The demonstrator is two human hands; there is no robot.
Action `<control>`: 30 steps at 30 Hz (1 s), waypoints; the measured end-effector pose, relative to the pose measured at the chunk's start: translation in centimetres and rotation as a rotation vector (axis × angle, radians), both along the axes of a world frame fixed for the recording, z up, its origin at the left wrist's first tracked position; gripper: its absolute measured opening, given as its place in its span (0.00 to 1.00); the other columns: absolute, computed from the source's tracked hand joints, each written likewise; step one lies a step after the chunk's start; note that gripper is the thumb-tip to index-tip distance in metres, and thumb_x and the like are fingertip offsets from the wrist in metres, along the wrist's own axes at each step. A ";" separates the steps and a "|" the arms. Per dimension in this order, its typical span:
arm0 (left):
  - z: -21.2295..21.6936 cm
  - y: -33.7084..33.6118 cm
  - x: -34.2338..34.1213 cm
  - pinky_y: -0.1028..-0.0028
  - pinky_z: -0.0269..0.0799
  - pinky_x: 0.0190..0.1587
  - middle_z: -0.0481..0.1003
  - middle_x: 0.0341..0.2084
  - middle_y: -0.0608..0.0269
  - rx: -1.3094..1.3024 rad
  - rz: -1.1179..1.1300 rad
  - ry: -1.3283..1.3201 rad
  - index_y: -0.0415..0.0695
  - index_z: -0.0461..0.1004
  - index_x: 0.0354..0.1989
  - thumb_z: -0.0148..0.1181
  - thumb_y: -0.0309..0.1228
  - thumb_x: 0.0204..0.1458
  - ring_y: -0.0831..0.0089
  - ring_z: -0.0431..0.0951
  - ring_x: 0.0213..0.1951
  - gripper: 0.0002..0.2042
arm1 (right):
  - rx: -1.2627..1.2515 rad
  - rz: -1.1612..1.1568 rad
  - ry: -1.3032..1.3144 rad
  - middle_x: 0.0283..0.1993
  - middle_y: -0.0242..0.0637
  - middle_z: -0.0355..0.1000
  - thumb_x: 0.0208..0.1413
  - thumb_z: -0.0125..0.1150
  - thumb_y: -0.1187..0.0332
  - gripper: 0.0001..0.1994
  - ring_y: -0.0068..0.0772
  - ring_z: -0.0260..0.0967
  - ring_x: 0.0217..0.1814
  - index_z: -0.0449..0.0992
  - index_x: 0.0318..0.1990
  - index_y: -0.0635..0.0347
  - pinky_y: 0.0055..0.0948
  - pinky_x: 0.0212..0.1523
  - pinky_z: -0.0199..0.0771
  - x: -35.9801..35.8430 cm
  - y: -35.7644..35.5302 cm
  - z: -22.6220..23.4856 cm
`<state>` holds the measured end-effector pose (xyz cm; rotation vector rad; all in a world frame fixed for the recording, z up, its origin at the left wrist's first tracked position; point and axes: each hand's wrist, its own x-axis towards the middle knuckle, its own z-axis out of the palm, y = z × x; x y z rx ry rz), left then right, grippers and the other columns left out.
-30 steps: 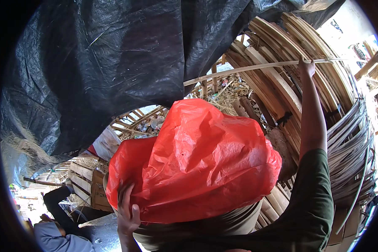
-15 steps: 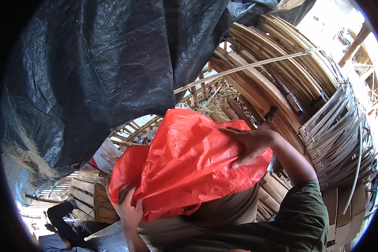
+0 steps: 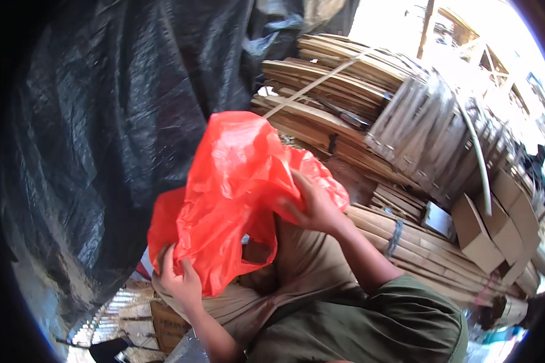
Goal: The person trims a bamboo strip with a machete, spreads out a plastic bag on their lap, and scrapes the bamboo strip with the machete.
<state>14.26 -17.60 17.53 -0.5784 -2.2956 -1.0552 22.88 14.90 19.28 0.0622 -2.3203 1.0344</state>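
Note:
A crumpled red plastic bag (image 3: 236, 163) is held up above my lap, its top bulging and its lower edge gaping. My left hand (image 3: 180, 281) grips the bag's lower left edge between thumb and fingers. Against the bag's right side lies my right hand (image 3: 315, 209), thumb and fingers spread apart on the plastic; the thumb is slightly blurred. Through the gap in the bag's lower edge part of my brown trousers (image 3: 309, 254) shows. What the bag holds, if anything, is hidden.
A black tarpaulin (image 3: 115, 121) hangs along the left and far side. Stacked wooden slats (image 3: 339, 78) lie at the far right, with a bundle of grey strips (image 3: 418, 121) beside them. An open cardboard box (image 3: 484, 236) and tied bamboo poles (image 3: 424, 254) are at my right.
My view has turned, so the slats appear farther left. The red bag has been raised and bunched narrower, its right side drawn inward by my right hand, and its lower edge gapes more.

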 end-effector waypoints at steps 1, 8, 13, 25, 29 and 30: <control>1.0 1.1 0.7 0.64 0.69 0.56 0.78 0.46 0.50 0.050 -0.004 0.058 0.34 0.76 0.47 0.56 0.17 0.48 0.55 0.77 0.50 0.16 | 0.098 -0.085 0.011 0.61 0.65 0.63 0.47 0.72 0.46 0.49 0.62 0.61 0.66 0.55 0.65 0.76 0.45 0.64 0.62 1.7 -0.6 -0.8; 6.2 11.0 9.3 0.59 0.65 0.59 0.76 0.47 0.46 0.125 -0.643 0.129 0.32 0.73 0.49 0.58 0.29 0.55 0.51 0.74 0.53 0.16 | -0.046 -0.137 0.224 0.74 0.70 0.35 0.31 0.81 0.43 0.76 0.61 0.36 0.78 0.20 0.71 0.71 0.47 0.74 0.45 8.2 -3.3 -0.7; 8.4 16.2 14.3 0.58 0.69 0.55 0.74 0.45 0.46 0.051 -0.948 0.223 0.36 0.74 0.49 0.62 0.23 0.51 0.47 0.75 0.50 0.16 | -0.046 -0.350 0.691 0.62 0.62 0.64 0.43 0.65 0.82 0.47 0.63 0.68 0.58 0.47 0.72 0.63 0.42 0.55 0.74 10.8 -0.5 0.8; 3.5 16.2 7.9 0.32 0.26 0.68 0.35 0.72 0.44 -0.245 -0.470 0.529 0.58 0.43 0.73 0.76 0.43 0.40 0.35 0.33 0.72 0.54 | -0.345 -0.333 0.590 0.70 0.57 0.57 0.41 0.52 0.87 0.45 0.52 0.57 0.72 0.47 0.72 0.63 0.38 0.67 0.61 7.0 1.3 0.6; 1.2 16.2 2.9 0.42 0.50 0.68 0.50 0.68 0.38 -0.017 -0.497 0.316 0.45 0.48 0.70 0.69 0.24 0.48 0.38 0.52 0.69 0.43 | -0.323 -0.145 0.421 0.73 0.55 0.51 0.43 0.51 0.87 0.46 0.50 0.49 0.76 0.43 0.74 0.59 0.39 0.72 0.52 3.7 0.5 -0.2; 1.7 16.6 2.9 0.52 0.60 0.65 0.59 0.64 0.38 0.009 -0.394 0.360 0.37 0.55 0.66 0.62 0.18 0.51 0.42 0.62 0.65 0.33 | -0.320 -0.141 0.415 0.73 0.55 0.51 0.43 0.51 0.87 0.46 0.50 0.49 0.76 0.43 0.74 0.59 0.39 0.72 0.52 3.0 0.5 -0.3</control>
